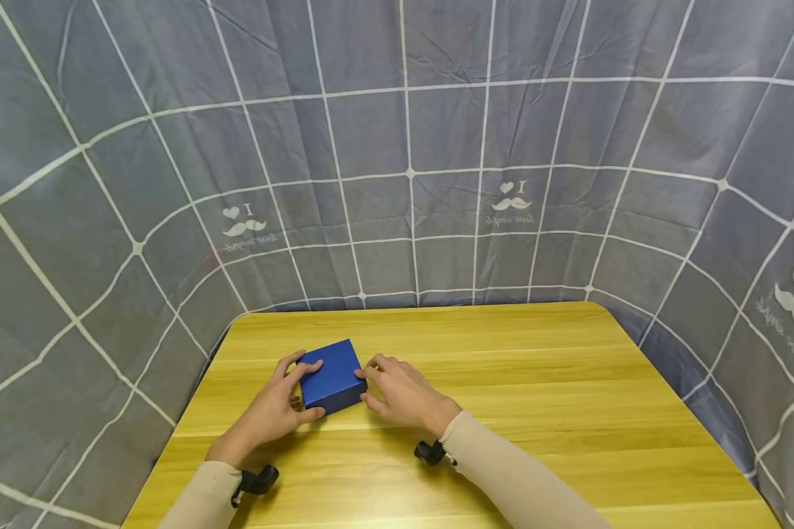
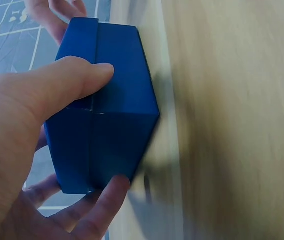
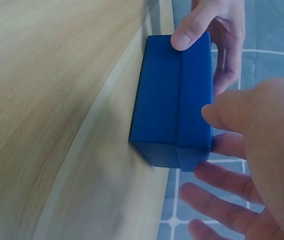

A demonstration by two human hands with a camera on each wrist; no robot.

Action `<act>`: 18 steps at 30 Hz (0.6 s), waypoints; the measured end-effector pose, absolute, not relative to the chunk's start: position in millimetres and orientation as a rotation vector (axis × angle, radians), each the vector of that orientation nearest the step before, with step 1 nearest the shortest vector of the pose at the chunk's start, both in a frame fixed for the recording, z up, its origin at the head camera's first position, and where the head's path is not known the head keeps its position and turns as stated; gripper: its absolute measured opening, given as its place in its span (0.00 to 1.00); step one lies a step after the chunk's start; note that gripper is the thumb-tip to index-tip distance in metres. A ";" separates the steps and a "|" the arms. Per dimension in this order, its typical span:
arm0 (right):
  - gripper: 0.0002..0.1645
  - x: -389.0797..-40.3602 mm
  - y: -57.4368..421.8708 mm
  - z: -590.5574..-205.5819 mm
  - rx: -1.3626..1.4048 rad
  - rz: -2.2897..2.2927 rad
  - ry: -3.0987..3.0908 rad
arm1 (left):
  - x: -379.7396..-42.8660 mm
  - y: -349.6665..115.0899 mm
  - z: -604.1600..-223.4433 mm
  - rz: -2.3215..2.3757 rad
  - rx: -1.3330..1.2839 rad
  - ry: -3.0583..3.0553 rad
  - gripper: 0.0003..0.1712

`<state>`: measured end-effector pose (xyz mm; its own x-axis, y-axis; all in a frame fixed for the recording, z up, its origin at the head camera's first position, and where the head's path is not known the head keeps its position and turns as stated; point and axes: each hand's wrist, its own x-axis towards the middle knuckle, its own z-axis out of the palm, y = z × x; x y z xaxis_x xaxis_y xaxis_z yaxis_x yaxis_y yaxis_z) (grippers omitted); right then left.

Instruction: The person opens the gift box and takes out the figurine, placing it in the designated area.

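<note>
A dark blue lidded box [image 1: 333,378] sits on the wooden table, left of the middle and turned a little. A seam between its lid and base runs round the sides in both wrist views. My left hand [image 1: 274,400] holds the box by its left end, thumb [image 2: 89,77] on the near side across the seam. Its other fingers spread over the top and left side. At the right end is my right hand [image 1: 403,393], its thumb [image 3: 221,114] and index fingertip close against the lid. The right hand's remaining fingers [image 3: 221,200] are loosely spread beside the box.
The yellow wood-grain table [image 1: 536,397] has rounded far corners. A grey curtain [image 1: 437,132] with white grid lines hangs behind it and along both sides. Each wrist wears a black camera mount, such as the left mount [image 1: 258,481], low over the table.
</note>
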<state>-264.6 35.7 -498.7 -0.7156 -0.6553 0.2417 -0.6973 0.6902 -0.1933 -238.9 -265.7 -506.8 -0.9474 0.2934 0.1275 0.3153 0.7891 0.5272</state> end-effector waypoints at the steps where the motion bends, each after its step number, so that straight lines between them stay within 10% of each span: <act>1: 0.28 -264.0 36.5 -498.1 1.108 0.410 -2.742 | -238.7 -264.6 -507.0 -0.882 -0.500 -2.934 0.51; 18: 0.18 -248.0 65.6 -494.3 1.051 0.517 -2.770 | -234.4 -230.5 -511.9 -1.054 -0.534 -2.938 0.51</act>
<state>-248.0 65.6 -494.3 -0.7478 -0.6178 0.2431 -0.6639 0.6979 -0.2686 -234.4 -230.5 -511.9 -0.9429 0.3211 0.0887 0.3042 0.7217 0.6218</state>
